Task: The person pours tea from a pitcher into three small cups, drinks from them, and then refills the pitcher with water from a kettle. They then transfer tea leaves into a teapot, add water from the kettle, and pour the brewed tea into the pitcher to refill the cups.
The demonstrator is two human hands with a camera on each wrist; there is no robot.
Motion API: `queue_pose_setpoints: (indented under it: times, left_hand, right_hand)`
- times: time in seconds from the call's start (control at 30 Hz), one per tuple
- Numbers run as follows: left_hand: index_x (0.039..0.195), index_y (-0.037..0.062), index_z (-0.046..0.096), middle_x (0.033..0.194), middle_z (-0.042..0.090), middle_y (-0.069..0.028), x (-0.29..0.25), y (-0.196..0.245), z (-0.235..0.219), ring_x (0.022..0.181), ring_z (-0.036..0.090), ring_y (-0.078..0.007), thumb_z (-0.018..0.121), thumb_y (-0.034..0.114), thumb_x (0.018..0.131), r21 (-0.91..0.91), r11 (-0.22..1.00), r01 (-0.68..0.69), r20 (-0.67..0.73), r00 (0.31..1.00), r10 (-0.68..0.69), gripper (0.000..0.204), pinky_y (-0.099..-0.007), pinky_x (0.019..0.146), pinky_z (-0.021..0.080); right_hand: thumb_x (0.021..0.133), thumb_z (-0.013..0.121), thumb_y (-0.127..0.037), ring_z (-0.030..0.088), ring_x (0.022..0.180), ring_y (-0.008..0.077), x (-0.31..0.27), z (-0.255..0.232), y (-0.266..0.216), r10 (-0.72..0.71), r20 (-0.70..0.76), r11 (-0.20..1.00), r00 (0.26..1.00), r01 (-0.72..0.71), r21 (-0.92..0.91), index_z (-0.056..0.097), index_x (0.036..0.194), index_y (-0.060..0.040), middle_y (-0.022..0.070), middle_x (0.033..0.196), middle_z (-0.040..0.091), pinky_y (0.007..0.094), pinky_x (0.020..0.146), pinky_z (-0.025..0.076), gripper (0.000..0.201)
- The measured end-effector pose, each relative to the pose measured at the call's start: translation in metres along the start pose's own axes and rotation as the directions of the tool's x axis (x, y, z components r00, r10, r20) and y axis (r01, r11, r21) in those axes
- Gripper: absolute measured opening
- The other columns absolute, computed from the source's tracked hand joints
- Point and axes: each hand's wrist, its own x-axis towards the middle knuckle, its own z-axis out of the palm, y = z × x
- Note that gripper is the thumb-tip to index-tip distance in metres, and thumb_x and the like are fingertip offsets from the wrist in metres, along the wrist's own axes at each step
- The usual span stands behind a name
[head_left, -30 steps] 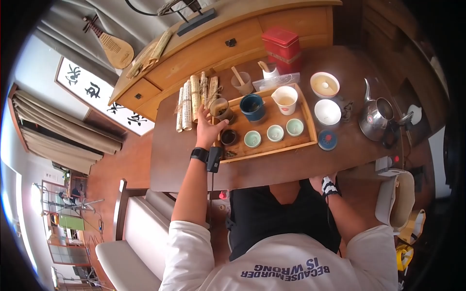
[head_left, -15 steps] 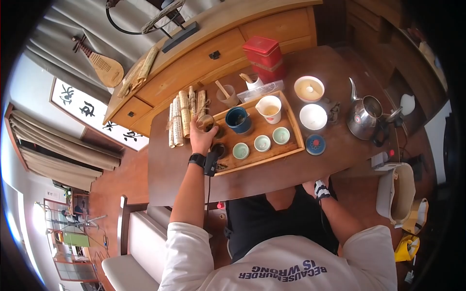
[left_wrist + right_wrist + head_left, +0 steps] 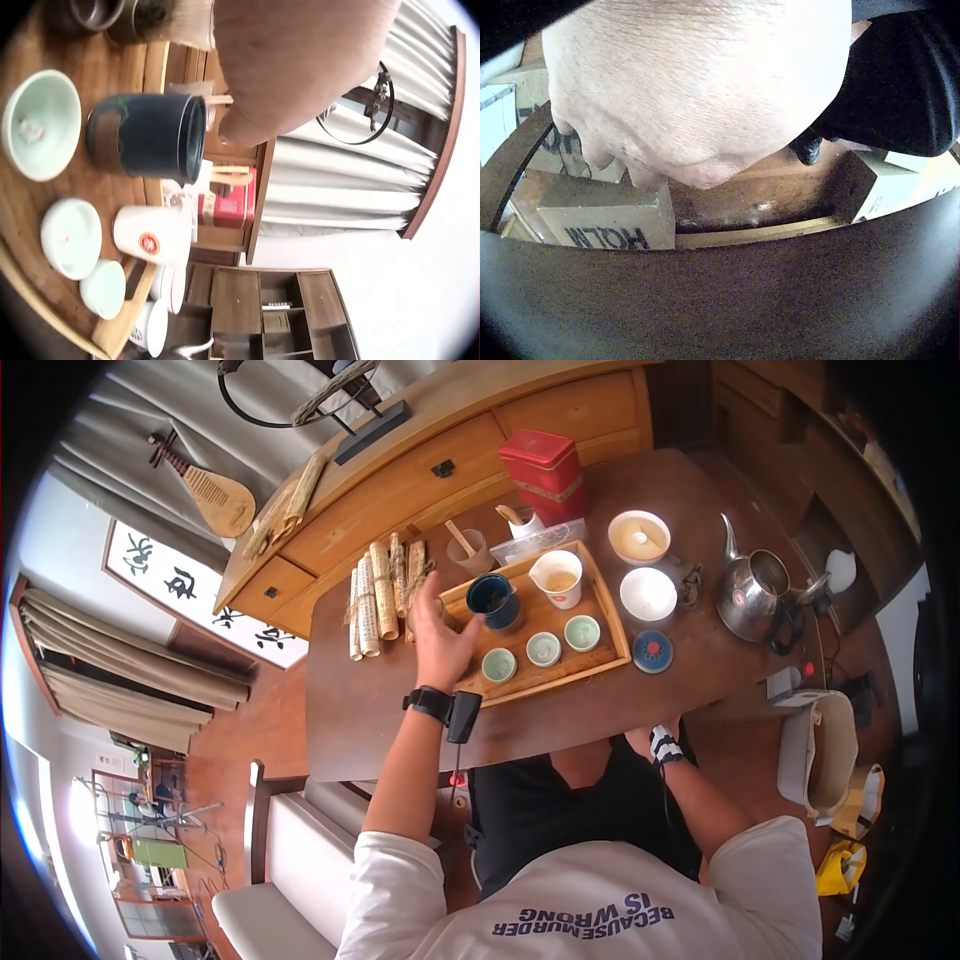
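- Head view: compared with half a second ago, when its fingers were around the glass cup [image 3: 161, 21], we see the left hand [image 3: 445, 650] raised, with fingers extended and thumb spread away, gripping nothing that we can see. For the work in hand, we judge that the glass cup has been released. It is near the left end of the tray [image 3: 555, 683] on the surface [image 3: 360, 710], mostly hidden by this hand.
- Left wrist view: we find the glass cup beside the blue cup [image 3: 142, 135], dark matter low inside it. We judge that it stands upright, long axis vertical and mouth upward; this view is turned, so its axis lies across the picture. Whether the hand still touches it, we cannot tell.
- Right wrist view: we see the back of the right hand [image 3: 705, 82], its fingers bent downward; the palm is hidden, so we cannot tell how far it is open or whether it holds something.
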Motion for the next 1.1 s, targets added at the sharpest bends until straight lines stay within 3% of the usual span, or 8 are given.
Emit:
queue_pose_setpoints:
  times: [0.13,0.27,0.43,0.5,0.53,0.67,0.9,1.1]
  left_hand:
    - [0.163,0.0027,0.023,0.15,0.05,-0.0236,0.001,-0.001,0.027,0.13,0.058,-0.0321,0.093,0.018,0.076,-0.132,0.964,0.232,0.144,0.966,-0.213,0.113,-0.0423,0.105,0.051]
    - [0.161,-0.0038,0.021,0.142,0.059,-0.0224,0.007,0.0,0.04,0.128,0.061,-0.0303,0.096,0.021,0.074,-0.173,0.873,0.455,0.266,0.875,-0.403,0.117,-0.0373,0.106,0.051]
    - [0.153,-0.0037,0.035,0.133,0.064,-0.0204,0.004,-0.031,0.074,0.121,0.065,-0.0287,0.097,0.019,0.068,-0.269,0.892,0.363,0.156,0.93,-0.332,0.107,-0.0369,0.106,0.052]
    - [0.148,-0.0037,0.04,0.131,0.066,-0.0179,0.001,-0.04,0.081,0.12,0.065,-0.0262,0.097,0.018,0.068,-0.291,0.882,0.371,0.137,0.928,-0.345,0.101,-0.0359,0.105,0.052]
    - [0.146,-0.0036,0.042,0.129,0.067,-0.0161,0.001,-0.034,0.078,0.119,0.066,-0.0242,0.097,0.016,0.068,-0.27,0.889,0.37,0.128,0.929,-0.348,0.097,-0.0348,0.105,0.052]
    - [0.14,-0.0026,0.046,0.126,0.068,-0.0136,0.004,-0.016,0.075,0.116,0.066,-0.022,0.097,0.015,0.068,-0.321,0.863,0.391,0.092,0.919,-0.382,0.089,-0.0336,0.104,0.052]
    - [0.144,-0.0027,0.042,0.128,0.066,-0.0167,0.002,-0.012,0.072,0.118,0.066,-0.0248,0.096,0.019,0.07,-0.279,0.892,0.356,0.063,0.933,-0.353,0.094,-0.0355,0.105,0.052]
    - [0.15,-0.0011,0.035,0.133,0.063,-0.0197,-0.004,-0.001,0.073,0.121,0.065,-0.0285,0.096,0.02,0.071,-0.249,0.905,0.346,0.016,0.936,-0.353,0.102,-0.0373,0.106,0.051]
  right_hand:
    - [0.103,0.051,-0.037,0.066,0.116,0.0315,0.006,-0.051,-0.023,-0.009,0.156,0.99,0.988,0.031,-0.136,0.064,0.124,-0.0065,0.0098,0.124,0.071,0.0518,0.099,0.048,0.04]
    - [0.094,0.063,-0.04,0.068,0.108,0.033,0.0,-0.001,0.0,-0.061,-0.062,0.997,0.996,0.058,-0.052,0.074,0.121,-0.0182,0.0075,0.117,0.075,0.06,0.092,0.047,0.037]
    - [0.094,0.063,-0.04,0.068,0.107,0.0326,0.001,-0.018,-0.006,-0.008,0.016,0.999,1.0,0.009,-0.035,0.073,0.121,-0.0158,0.0073,0.117,0.075,0.0597,0.089,0.047,0.038]
    - [0.099,0.057,-0.044,0.065,0.117,0.033,0.0,-0.01,-0.004,0.038,0.11,0.999,0.993,-0.038,-0.002,0.068,0.128,-0.0136,0.0083,0.126,0.072,0.0563,0.101,0.045,0.043]
    - [0.101,0.055,-0.045,0.063,0.123,0.0331,0.002,-0.014,-0.007,0.06,0.157,0.998,0.986,-0.062,0.012,0.066,0.131,-0.0126,0.0088,0.13,0.071,0.0546,0.107,0.043,0.046]
    - [0.098,0.059,-0.047,0.064,0.122,0.0332,0.006,-0.044,-0.019,0.064,0.116,0.998,0.991,-0.061,-0.029,0.069,0.128,-0.0143,0.0089,0.127,0.072,0.0586,0.105,0.042,0.045]
    - [0.098,0.06,-0.046,0.065,0.117,0.0344,0.002,-0.02,-0.01,0.076,0.082,0.991,0.994,-0.085,0.105,0.07,0.124,-0.0138,0.0091,0.124,0.072,0.0605,0.1,0.044,0.043]
    - [0.1,0.057,-0.044,0.065,0.117,0.0332,0.002,-0.025,-0.011,0.013,0.083,0.999,0.996,-0.009,-0.047,0.067,0.127,-0.0133,0.0081,0.125,0.071,0.0588,0.1,0.045,0.042]
